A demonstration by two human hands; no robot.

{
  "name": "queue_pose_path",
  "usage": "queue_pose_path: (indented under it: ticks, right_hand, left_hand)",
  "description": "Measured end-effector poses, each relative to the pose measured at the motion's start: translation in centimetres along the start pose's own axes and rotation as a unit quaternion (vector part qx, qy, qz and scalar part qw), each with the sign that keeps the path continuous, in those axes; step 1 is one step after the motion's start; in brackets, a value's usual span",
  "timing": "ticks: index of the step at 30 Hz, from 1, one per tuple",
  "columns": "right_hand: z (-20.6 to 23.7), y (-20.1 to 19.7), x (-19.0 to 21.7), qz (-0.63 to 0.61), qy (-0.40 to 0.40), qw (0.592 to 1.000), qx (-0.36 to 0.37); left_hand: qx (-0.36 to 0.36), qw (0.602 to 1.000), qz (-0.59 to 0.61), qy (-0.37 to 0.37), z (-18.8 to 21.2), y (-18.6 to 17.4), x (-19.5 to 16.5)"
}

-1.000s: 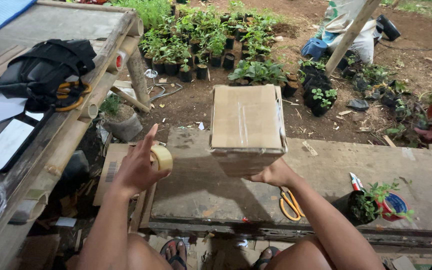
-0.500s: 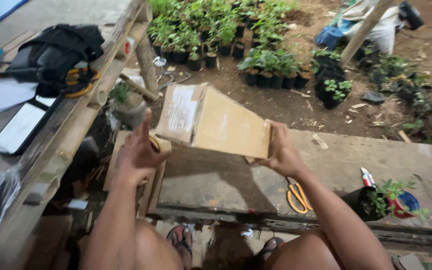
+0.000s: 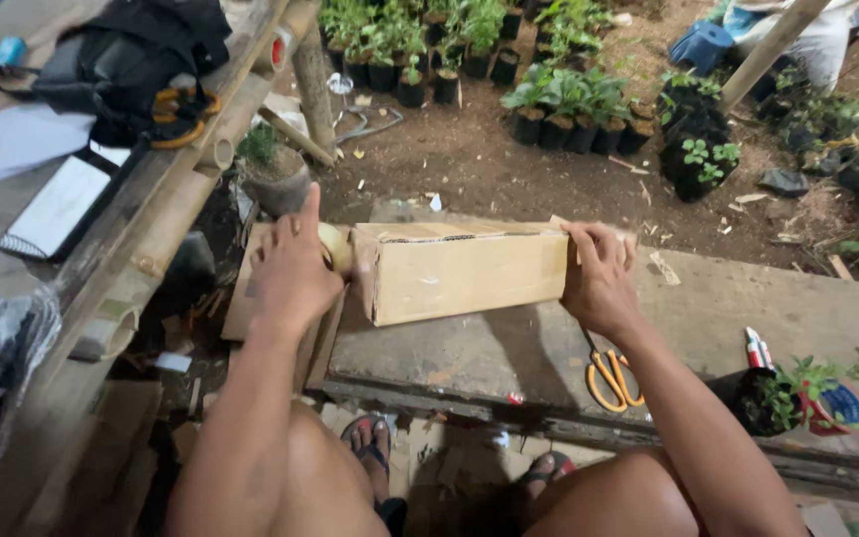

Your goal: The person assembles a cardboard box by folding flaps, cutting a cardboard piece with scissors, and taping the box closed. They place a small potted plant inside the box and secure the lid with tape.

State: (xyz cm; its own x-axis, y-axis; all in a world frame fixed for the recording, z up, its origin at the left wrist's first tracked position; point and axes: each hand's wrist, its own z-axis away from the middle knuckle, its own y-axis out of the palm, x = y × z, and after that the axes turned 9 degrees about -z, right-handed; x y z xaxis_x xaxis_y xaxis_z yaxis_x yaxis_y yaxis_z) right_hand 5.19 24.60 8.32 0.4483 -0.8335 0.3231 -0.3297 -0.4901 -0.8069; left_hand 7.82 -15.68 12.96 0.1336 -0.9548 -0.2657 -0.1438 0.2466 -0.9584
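A long brown cardboard box (image 3: 469, 273) lies sideways above the concrete slab (image 3: 748, 318), held between both hands. My right hand (image 3: 599, 278) grips its right end. My left hand (image 3: 295, 268) presses a roll of clear packing tape (image 3: 335, 247) against the box's left end. Yellow-handled scissors (image 3: 610, 378) lie on the slab under my right forearm. My knees and sandalled feet show at the bottom.
A bamboo bench (image 3: 141, 229) on the left carries a black bag (image 3: 121, 65), papers and a notebook. Many seedlings in black pots (image 3: 559, 104) stand on the dirt ahead. A small potted plant (image 3: 777, 398) and a red-capped marker (image 3: 756, 348) sit on the slab's right.
The box has been turned from upright and tilted to lying sideways and lowered toward the slab. My left hand with the tape has moved onto its left end.
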Motion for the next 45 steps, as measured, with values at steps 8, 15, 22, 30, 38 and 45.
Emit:
queue_pose_path:
  ticks: [8, 15, 22, 30, 38, 45]
  right_hand:
    - [1.3, 5.2, -3.9, 0.15, -0.101, 0.983, 0.011]
    - [1.7, 9.6, -8.4, 0.201, -0.158, 0.967, 0.001]
    - [2.0, 9.2, -8.3, 0.144, -0.186, 0.972, 0.002]
    - [0.9, 4.9, -3.4, 0.102, -0.142, 0.962, 0.208]
    - [-5.8, 5.9, 1.7, 0.225, -0.086, 0.888, 0.391]
    - [-11.0, 10.8, 2.8, 0.217, -0.201, 0.903, 0.312]
  left_hand:
    - [-0.06, 0.996, 0.058, -0.037, -0.6, 0.3, 2.3]
    - [-0.071, 0.965, 0.249, 0.029, -0.8, 2.0, 2.0]
    - [-0.024, 0.955, 0.291, 0.045, -0.7, 2.4, 1.2]
    - [-0.021, 0.968, 0.248, 0.036, -1.0, 2.1, 1.8]
    - [-0.041, 0.957, 0.283, 0.042, -1.9, 3.4, 1.3]
    - [-0.092, 0.94, 0.328, 0.022, -2.5, 3.3, 1.8]
